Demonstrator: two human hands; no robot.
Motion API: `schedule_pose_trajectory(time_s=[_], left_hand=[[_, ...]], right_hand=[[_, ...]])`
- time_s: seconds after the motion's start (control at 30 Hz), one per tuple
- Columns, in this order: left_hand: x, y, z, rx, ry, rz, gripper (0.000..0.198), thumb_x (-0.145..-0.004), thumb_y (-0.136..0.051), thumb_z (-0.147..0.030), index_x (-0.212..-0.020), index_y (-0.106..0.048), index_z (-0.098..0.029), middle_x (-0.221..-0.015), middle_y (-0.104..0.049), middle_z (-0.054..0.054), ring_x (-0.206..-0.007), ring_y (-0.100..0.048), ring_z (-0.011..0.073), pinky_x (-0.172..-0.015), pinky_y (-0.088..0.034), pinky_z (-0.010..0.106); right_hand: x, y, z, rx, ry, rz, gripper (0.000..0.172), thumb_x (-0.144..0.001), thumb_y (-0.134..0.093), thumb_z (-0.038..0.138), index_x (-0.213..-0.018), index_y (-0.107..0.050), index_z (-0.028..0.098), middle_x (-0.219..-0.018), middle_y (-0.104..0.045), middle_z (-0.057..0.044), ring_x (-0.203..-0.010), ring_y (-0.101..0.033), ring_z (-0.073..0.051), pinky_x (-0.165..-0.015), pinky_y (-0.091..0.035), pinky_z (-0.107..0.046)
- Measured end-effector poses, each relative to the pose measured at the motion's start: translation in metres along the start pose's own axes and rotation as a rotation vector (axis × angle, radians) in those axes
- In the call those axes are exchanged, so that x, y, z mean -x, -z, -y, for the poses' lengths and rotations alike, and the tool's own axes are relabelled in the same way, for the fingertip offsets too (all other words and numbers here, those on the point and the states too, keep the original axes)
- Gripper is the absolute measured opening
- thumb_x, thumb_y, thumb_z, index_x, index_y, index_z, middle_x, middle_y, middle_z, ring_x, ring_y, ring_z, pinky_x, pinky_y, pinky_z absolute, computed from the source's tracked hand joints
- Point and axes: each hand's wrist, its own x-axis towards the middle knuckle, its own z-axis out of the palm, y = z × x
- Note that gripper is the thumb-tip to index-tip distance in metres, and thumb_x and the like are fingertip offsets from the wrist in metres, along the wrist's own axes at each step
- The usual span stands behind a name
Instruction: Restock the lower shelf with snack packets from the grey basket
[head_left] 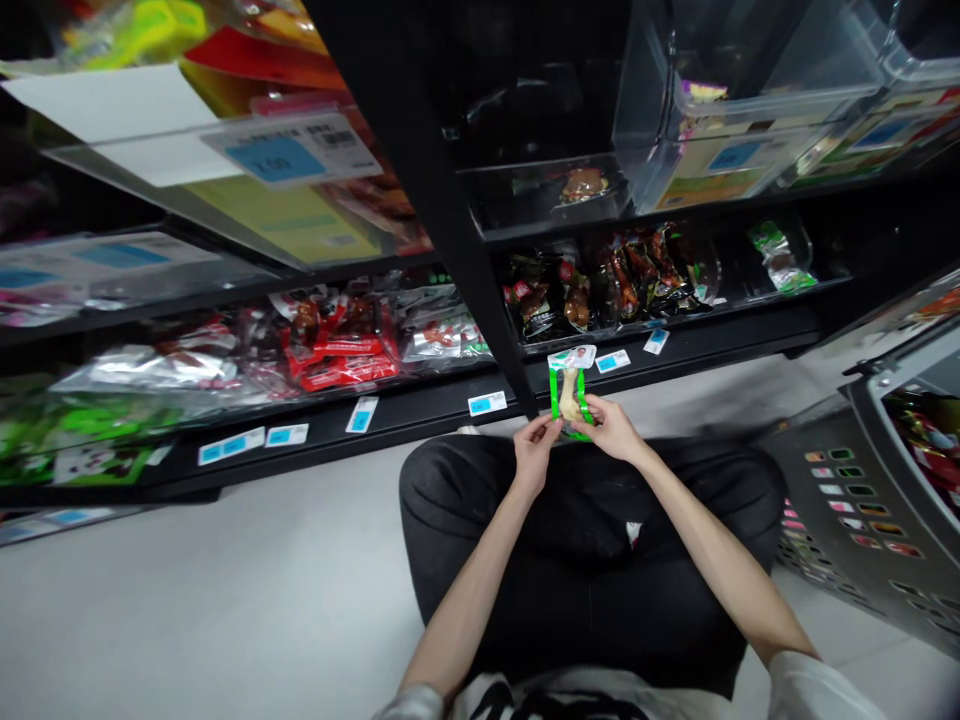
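Both hands hold a small green and white snack packet (pixel 570 385) upright in front of the bottom shelf. My left hand (pixel 535 443) pinches its lower left corner, fingers closed. My right hand (pixel 611 427) grips its lower right edge, fingers closed too. A pale piece of food shows through the packet's clear window. My knees in dark trousers (pixel 585 540) are below the hands.
Black shelving (pixel 450 230) carries red, silver and dark snack packets (pixel 352 340) in clear bins, with blue price tags (pixel 487 403) along the edges. A grey perforated basket (pixel 862 500) holding packets stands at the right. Pale floor (pixel 187 600) lies to the left.
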Motion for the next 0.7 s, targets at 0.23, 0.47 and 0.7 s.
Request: schedule_pose_trajectory(time_s=[0.23, 0.47, 0.7], left_hand=[[0.0003, -0.0014, -0.0022, 0.02, -0.004, -0.002, 0.032, -0.063, -0.09, -0.037, -0.086, -0.081, -0.018, -0.068, -0.071, 0.0, -0.06, -0.059, 0.01, -0.06, -0.049, 0.022], [-0.0001, 0.0, 0.001, 0.039, -0.008, 0.011, 0.029, -0.065, -0.089, -0.035, -0.087, -0.081, -0.018, -0.07, -0.072, 0.0, -0.062, -0.061, 0.0097, -0.063, -0.05, 0.022], [-0.0015, 0.0009, 0.0029, 0.038, -0.014, 0.022, 0.029, -0.064, -0.09, -0.033, -0.087, -0.08, -0.018, -0.074, -0.074, 0.002, -0.066, -0.065, 0.0127, -0.068, -0.052, 0.025]], right_hand=[[0.0002, 0.0007, -0.002, 0.006, -0.002, 0.012, 0.036, -0.079, -0.076, 0.038, -0.105, -0.064, 0.016, -0.098, -0.075, -0.007, -0.092, -0.072, -0.024, -0.076, -0.055, -0.03], [0.0006, 0.0017, 0.0013, 0.039, 0.004, 0.007, 0.034, -0.079, -0.074, 0.032, -0.108, -0.065, 0.016, -0.096, -0.074, -0.006, -0.091, -0.071, -0.024, -0.076, -0.054, -0.031], [0.001, 0.0038, 0.0019, 0.153, 0.024, -0.013, 0.031, -0.078, -0.075, 0.035, -0.1, -0.069, 0.014, -0.081, -0.071, -0.004, -0.078, -0.065, -0.02, -0.071, -0.052, -0.029]])
